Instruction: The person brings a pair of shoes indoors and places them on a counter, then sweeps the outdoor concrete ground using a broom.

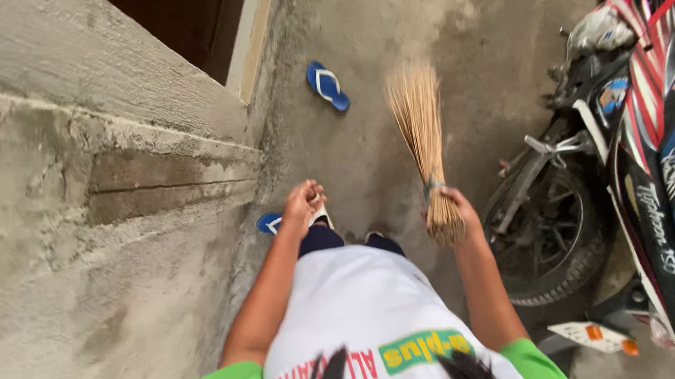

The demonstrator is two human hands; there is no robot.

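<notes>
My right hand point(457, 206) grips the bound end of a stick broom point(421, 133), whose pale bristles fan out toward the concrete floor point(375, 31) ahead of me. Near the wall on my left, my left hand point(303, 203) is curled into a loose fist with nothing visible in it. A blue flip-flop point(327, 85) lies on the floor further ahead, to the left of the broom's tip. Another blue flip-flop point(269, 222) shows partly beside my left hand, near my feet.
A rough concrete wall point(80, 190) with a ledge runs along the left, with a dark doorway point(187, 23) at the top. A parked motorcycle point(632, 156) with a red and dark body fills the right side; its wheel point(551, 239) is close to my right arm.
</notes>
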